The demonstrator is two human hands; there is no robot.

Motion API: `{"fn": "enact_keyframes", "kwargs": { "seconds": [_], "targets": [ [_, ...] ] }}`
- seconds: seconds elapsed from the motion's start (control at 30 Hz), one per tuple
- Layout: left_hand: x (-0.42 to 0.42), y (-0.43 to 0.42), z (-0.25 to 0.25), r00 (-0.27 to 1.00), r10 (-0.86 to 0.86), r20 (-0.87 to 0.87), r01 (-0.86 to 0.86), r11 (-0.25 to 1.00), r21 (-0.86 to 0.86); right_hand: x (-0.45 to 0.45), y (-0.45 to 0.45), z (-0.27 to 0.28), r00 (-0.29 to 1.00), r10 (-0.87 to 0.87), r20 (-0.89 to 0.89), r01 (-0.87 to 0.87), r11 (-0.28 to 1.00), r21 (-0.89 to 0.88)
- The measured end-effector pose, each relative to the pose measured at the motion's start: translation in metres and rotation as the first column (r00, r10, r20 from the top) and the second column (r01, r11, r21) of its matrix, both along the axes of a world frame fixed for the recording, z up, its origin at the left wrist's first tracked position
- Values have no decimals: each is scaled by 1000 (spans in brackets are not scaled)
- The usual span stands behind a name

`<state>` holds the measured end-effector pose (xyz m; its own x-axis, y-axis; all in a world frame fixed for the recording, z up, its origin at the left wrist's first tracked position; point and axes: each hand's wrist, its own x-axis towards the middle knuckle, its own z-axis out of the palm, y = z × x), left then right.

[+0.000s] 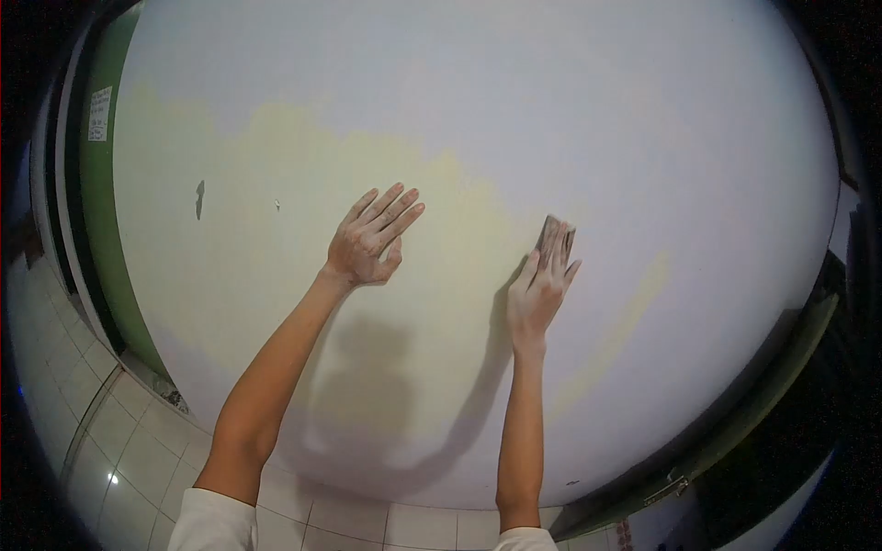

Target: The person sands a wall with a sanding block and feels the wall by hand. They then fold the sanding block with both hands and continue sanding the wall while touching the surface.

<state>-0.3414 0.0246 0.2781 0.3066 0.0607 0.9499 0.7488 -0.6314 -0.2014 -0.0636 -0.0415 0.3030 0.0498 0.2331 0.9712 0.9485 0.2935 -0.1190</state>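
Observation:
My left hand (369,241) lies flat against the painted wall (441,83), fingers stretched out and whitish with dust, holding nothing. Further right, my right hand (540,285) presses a folded dark piece of sandpaper (548,234) to the same wall. The sandpaper's edges show on both sides of my dusty fingers; its face against the wall is hidden. Around my left hand spreads a pale yellow patch (248,275), with whitish-lilac paint above and to the right. A thinner yellow streak (634,321) slants across the wall right of my right hand.
Two small damaged spots, a larger grey one (199,199) and a smaller one (277,205), mark the wall at left. A green door frame (99,202) bears a paper note (100,114). White floor tiles (138,441) run along the bottom. A dark edge borders the lower right.

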Motion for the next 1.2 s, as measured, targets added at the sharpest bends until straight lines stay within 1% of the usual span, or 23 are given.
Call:
{"fn": "enact_keyframes", "kwargs": {
  "seconds": [0.07, 0.2, 0.23, 0.27, 0.3, 0.37, 0.43, 0.5, 0.53, 0.63, 0.77, 0.83, 0.87, 0.93, 0.97, 1.0, 1.07, 1.1, 1.13, 1.2],
  "targets": [
    [0, 0, 0, 1000, -10, 6, 10, 1000, 2, -3, -7, -21, 1000, 13, 3, -13, 998, -58],
    [-1, 2, 0, 1000, 0, -1, 0, 1000, 9, -4, -6, -66, 999, -31, 13, 32, 994, -106],
    [0, 2, 0, 1000, -5, 8, 5, 1000, 22, -5, -7, -77, 1000, 8, 0, -8, 996, -92],
    [0, 2, -1, 1000, -6, 9, 6, 1000, 22, -6, -9, -88, 1000, 7, 2, -6, 996, -92],
    [0, 3, -2, 1000, -6, 13, 6, 1000, 27, -7, -12, -98, 1000, -4, -8, 3, 991, -132],
    [2, 3, -1, 1000, -6, 21, 5, 999, 39, -10, -20, -112, 1000, -7, -22, 3, 981, -193],
    [2, 2, 0, 1000, -7, 25, 6, 999, 34, -9, -18, -131, 999, -18, -28, 12, 981, -195],
    [2, 3, -2, 1000, -13, 25, 12, 999, 32, -9, -13, -138, 998, -53, -24, 46, 975, -219],
    [1, 4, -2, 1000, -20, 22, 19, 999, 29, -9, -11, -135, 999, -48, -21, 43, 975, -218],
    [1, 2, -1, 1000, 1, 13, -1, 1000, 22, -8, -4, -113, 993, -122, 8, 122, 985, -124],
    [0, 2, 0, 999, -28, 19, 28, 999, 30, -9, -6, -50, 986, -163, -35, 158, 980, -122],
    [-1, 0, 1, 999, -45, 15, 44, 998, 34, -12, -13, -21, 960, -280, 14, 280, 951, -128],
    [-1, 0, 2, 999, -48, 16, 47, 998, 32, -11, -12, -16, 959, -283, 16, 283, 950, -129],
    [-1, 1, 2, 998, -53, 17, 53, 998, 44, -9, -11, -12, 958, -286, 12, 286, 955, -75],
    [-1, 1, 2, 998, -57, 18, 56, 997, 44, -8, -11, -15, 966, -258, 8, 258, 963, -75],
    [-1, 1, 1, 998, -62, 23, 61, 997, 39, -8, -11, -21, 966, -259, 11, 259, 963, -72],
    [-1, 2, 2, 998, -64, 29, 63, 997, 39, -5, -12, -35, 982, -190, -18, 188, 978, -89],
    [-1, 1, 2, 998, -57, 26, 56, 998, 39, -4, -13, -42, 974, -224, 15, 225, 969, -99],
    [-1, 1, 2, 999, -49, 22, 48, 998, 38, -2, -12, -50, 975, -221, 14, 221, 971, -96],
    [-2, 1, 2, 999, -49, 18, 49, 998, 27, 1, -10, -64, 986, -168, -9, 167, 984, -69]
  ]
}}
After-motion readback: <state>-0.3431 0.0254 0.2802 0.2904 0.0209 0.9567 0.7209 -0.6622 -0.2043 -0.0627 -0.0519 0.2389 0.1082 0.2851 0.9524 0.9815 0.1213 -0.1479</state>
